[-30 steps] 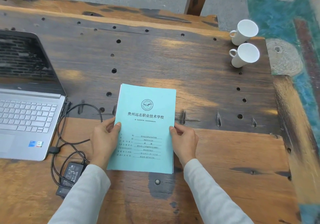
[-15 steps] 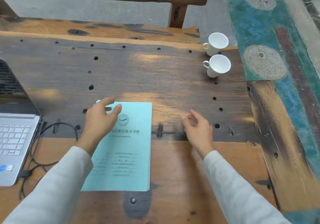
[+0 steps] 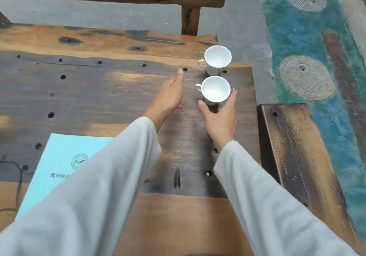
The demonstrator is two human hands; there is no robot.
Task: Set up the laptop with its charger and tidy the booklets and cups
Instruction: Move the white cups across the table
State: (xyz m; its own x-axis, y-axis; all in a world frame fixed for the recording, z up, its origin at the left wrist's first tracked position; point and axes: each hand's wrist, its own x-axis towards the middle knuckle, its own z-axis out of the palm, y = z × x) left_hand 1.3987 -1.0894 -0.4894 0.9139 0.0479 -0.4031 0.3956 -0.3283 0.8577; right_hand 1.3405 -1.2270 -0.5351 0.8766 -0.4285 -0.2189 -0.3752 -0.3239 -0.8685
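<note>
Head camera, looking down over the wooden table [image 3: 99,97]: both my arms reach forward in pale grey sleeves toward two white cups near the far right edge. My right hand [image 3: 219,119] is spread open around the nearer cup [image 3: 215,90], thumb to the left of its base and fingers curving up along its right side; I cannot tell whether skin is actually touching the china, and nothing is clamped. My left hand [image 3: 170,95] hovers flat just to the left of that cup, fingers straight and held together, holding nothing. The farther cup [image 3: 216,59] stands upright just behind the nearer one, its handle pointing left, as does the nearer cup's. Down at the lower left the light blue booklet [image 3: 65,156] lies flat on the table, partly covered by my left sleeve [image 3: 99,196]. A dark cable [image 3: 18,184] curls at the left edge beside it.
</note>
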